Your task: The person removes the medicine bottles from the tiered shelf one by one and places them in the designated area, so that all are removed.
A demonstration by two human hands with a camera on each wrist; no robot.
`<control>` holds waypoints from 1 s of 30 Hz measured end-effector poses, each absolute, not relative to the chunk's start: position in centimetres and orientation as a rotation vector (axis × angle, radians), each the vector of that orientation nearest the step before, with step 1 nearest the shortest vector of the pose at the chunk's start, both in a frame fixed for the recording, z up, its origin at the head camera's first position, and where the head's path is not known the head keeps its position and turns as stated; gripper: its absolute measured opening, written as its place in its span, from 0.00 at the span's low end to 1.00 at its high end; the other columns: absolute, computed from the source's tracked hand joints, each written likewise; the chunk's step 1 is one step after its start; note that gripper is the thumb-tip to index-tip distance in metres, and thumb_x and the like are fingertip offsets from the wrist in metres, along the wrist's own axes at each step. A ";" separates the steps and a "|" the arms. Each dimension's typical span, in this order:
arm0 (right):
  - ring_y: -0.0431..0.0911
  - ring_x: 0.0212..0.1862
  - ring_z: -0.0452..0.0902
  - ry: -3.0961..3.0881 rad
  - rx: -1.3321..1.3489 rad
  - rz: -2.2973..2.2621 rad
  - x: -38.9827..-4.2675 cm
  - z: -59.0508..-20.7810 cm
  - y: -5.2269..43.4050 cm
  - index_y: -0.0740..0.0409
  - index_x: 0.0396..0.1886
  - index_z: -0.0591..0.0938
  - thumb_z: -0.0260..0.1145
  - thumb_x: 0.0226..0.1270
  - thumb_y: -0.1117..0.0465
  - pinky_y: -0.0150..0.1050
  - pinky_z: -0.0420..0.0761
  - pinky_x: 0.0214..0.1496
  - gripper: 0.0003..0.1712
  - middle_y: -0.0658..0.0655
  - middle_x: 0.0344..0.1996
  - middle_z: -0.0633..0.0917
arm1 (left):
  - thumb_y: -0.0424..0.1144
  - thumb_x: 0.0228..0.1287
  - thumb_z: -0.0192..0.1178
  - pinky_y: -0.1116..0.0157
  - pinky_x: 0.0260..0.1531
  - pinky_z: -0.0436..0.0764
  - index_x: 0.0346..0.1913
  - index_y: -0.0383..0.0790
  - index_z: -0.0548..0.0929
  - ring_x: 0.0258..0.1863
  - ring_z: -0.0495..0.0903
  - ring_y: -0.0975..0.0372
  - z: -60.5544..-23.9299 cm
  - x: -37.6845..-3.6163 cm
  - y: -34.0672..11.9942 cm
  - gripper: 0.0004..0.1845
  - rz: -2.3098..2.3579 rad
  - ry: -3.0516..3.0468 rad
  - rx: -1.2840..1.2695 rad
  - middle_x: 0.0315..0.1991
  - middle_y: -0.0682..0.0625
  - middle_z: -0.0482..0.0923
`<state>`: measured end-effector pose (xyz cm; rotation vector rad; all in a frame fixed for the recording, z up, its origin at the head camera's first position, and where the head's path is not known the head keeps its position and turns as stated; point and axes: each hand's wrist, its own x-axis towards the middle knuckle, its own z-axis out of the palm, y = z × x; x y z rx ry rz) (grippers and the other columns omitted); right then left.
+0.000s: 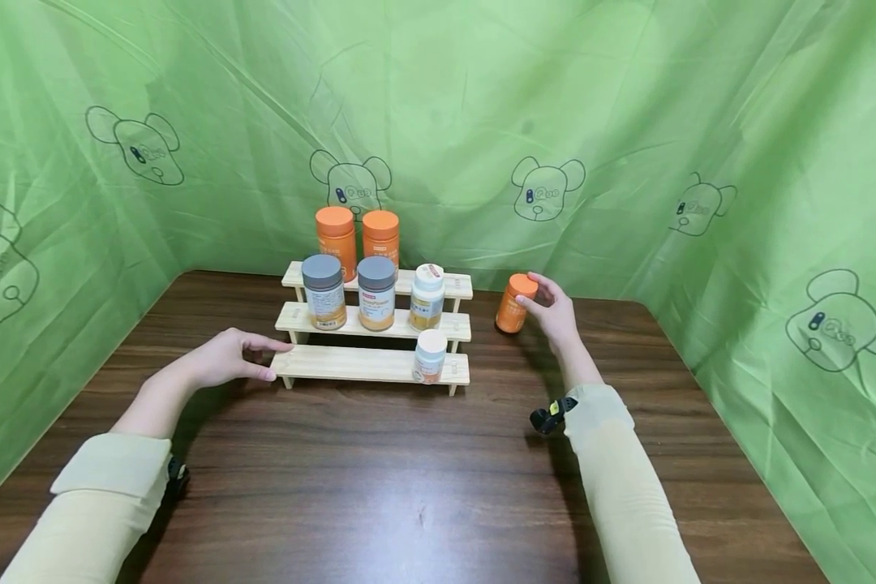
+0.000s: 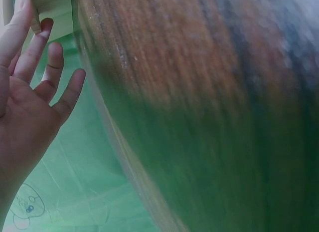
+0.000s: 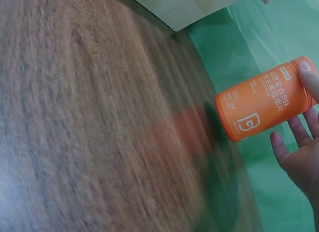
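Observation:
My left hand (image 1: 222, 357) pinches the left end of the lowest tier of a three-tier wooden display stand (image 1: 350, 362); in the left wrist view, the stand's edge (image 2: 36, 15) shows at thumb and fingers. To the right of the stand, my right hand (image 1: 557, 315) holds an orange pill bottle (image 1: 511, 315) around its orange cap. The bottle tilts slightly, and its printed label (image 3: 266, 100) shows in the right wrist view. Whether its base touches the table cannot be told. A small white-capped bottle (image 1: 430, 357) stands at the right of the lowest tier.
Two grey-capped jars (image 1: 324, 292) and a white-capped bottle (image 1: 427, 298) stand on the middle tier. Two orange bottles (image 1: 336, 243) occupy the top tier. Green fabric (image 1: 453, 105) hangs behind and beside the dark wooden table (image 1: 380, 470).

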<state>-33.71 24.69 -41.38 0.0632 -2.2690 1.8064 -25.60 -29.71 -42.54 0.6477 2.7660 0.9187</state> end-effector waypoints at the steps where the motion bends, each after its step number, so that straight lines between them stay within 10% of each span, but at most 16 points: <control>1: 0.44 0.58 0.70 -2.269 0.066 1.800 -33.8 -41.6 24.7 0.52 0.63 0.74 0.72 0.55 0.60 0.38 0.69 0.58 0.34 0.60 0.59 0.76 | 0.47 0.47 0.73 0.65 0.44 0.74 0.55 0.50 0.82 0.46 0.76 0.58 -42.5 -25.6 -29.7 0.28 0.919 2.767 0.649 0.46 0.51 0.84; 30: 0.54 0.67 0.62 -2.288 0.147 1.908 -32.8 -39.3 23.9 0.59 0.67 0.67 0.68 0.59 0.66 0.49 0.62 0.67 0.36 0.65 0.65 0.68 | 0.47 0.48 0.72 0.61 0.51 0.72 0.56 0.52 0.81 0.55 0.74 0.55 -42.4 -25.4 -29.7 0.27 0.929 2.754 0.630 0.51 0.50 0.81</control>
